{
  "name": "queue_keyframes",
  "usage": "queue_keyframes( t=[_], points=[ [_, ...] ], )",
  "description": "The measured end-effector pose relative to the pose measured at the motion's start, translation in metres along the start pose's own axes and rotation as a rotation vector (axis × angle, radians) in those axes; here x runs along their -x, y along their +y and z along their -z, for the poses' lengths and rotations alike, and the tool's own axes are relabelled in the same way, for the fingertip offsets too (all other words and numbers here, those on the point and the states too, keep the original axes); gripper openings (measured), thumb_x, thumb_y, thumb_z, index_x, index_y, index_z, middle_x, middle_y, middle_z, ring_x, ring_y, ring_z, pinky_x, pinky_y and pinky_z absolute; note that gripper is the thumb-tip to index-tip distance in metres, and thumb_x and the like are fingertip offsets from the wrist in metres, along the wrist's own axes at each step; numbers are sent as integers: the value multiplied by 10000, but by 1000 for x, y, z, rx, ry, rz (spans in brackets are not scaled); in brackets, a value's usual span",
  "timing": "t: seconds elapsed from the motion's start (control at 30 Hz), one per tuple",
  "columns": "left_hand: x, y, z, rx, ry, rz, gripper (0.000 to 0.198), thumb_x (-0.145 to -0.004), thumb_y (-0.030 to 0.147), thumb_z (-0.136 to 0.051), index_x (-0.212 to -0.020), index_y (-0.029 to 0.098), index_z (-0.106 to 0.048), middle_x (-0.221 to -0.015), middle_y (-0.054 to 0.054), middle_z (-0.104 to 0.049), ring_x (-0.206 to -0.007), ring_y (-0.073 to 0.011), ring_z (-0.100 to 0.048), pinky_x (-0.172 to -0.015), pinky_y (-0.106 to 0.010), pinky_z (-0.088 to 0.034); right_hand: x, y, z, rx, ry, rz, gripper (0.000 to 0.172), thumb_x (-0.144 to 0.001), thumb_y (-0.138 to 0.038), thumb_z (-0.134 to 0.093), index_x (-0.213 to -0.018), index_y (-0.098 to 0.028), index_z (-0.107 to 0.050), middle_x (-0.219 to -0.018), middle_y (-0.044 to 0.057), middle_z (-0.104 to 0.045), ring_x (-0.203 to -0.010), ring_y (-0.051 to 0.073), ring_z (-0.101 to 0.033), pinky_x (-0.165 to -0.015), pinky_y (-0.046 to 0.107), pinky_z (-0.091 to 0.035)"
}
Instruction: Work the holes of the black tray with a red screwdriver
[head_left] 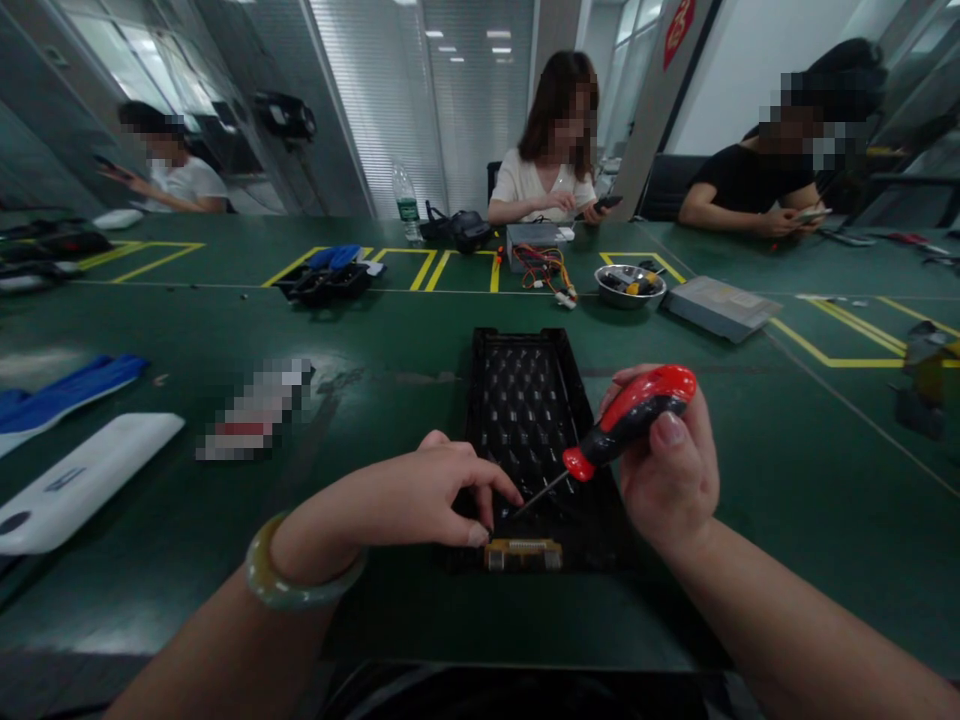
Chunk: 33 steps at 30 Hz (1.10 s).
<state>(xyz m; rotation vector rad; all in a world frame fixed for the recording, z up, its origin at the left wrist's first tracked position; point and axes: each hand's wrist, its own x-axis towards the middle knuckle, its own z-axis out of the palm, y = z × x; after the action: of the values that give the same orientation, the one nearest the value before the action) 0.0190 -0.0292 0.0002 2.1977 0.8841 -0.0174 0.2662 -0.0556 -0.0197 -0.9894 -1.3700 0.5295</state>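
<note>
My right hand [671, 470] is wrapped round the handle of a red and black screwdriver [634, 415]. Its thin shaft slants down to the left into a black plastic housing [570, 400] with a patterned panel. Beside the tip, my left hand [450, 490] reaches over the housing's left edge, index finger and thumb apart and bent downward. The index fingertip is close to the screwdriver's tip; whether they touch I cannot tell. A yellowish-brown part with a pale connector strip [525, 555] lies at the housing's near end, just right of my left thumb.
Left on the green table [390, 370] lie a white casing [90, 480], a blue glove [75, 390] and a blurred-out object. Farther back are a metal bowl [630, 287], a grey box with coloured wires [534, 248], a flat grey panel [720, 305] and a bottle [406, 205]. Three people sit beyond.
</note>
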Motion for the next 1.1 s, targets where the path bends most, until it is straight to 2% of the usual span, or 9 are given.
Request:
queue_keyframes(
  t=[0.1, 0.23, 0.3, 0.4, 0.5, 0.73, 1.1],
  points=[
    [1, 3, -2, 5, 1, 47, 451, -866, 204, -797, -1297, 329, -753, -977, 76, -845, -1130, -228, -684, -1016, -372, -318, 5, -3, 0, -67, -20, -8, 394, -959, -613, -429, -1160, -284, -510, -920, 52, -565, -729, 208, -567, -649, 391, -511],
    [2, 5, -4, 4, 8, 89, 477, -853, 204, -814, -1311, 324, -756, -977, 75, -834, -1106, -225, -668, -989, -369, -314, 10, -4, 0, -118, -39, -7, 424, -951, -664, -500, -1149, -295, -563, -942, 57, -591, -740, 206, -599, -642, 389, -526],
    [3, 7, -4, -4, 11, 91, 466, -857, 209, -815, -1306, 324, -763, -975, 68, -830, -1097, -228, -665, -983, -374, -309, 11, -2, -1, -149, -40, 4, 399, -963, -630, -517, -1165, -294, -587, -941, 56, -610, -768, 211, -609, -658, 385, -534],
    [2, 9, -4, -10, -7, 93, 496, -872, 221, -803, -1355, 321, -744, -982, 60, -828, -1096, -235, -659, -987, -382, -292, 14, 5, -5, -280, -54, 63, 307, -991, -478, -552, -1210, -285, -647, -975, 46, -638, -817, 197, -608, -699, 360, -527],
    [2, 12, -3, -15, -5, 103, 513, -883, 233, -795, -1385, 318, -730, -992, 53, -826, -1094, -238, -653, -991, -386, -279, 15, 9, -7, -367, -95, 82, 293, -1002, -388, -575, -1254, -279, -680, -1010, 38, -659, -848, 181, -611, -725, 338, -522],
    [3, 13, -2, -6, -22, 95, 554, -886, 197, -785, -1423, 306, -704, -1000, 71, -834, -1151, -230, -641, -1008, -391, -250, 13, 7, -3, -343, -81, 75, 303, -1010, -442, -589, -1234, -265, -691, -959, 40, -651, -804, 182, -609, -675, 342, -512],
    [2, 8, -3, -20, -20, 71, 490, -887, 214, -799, -1361, 328, -742, -1033, 69, -829, -1132, -226, -652, -1011, -389, -258, 15, 7, -6, -409, -119, 82, 285, -1015, -324, -588, -1267, -266, -707, -1053, 30, -670, -885, 155, -620, -737, 302, -513]
  ],
)
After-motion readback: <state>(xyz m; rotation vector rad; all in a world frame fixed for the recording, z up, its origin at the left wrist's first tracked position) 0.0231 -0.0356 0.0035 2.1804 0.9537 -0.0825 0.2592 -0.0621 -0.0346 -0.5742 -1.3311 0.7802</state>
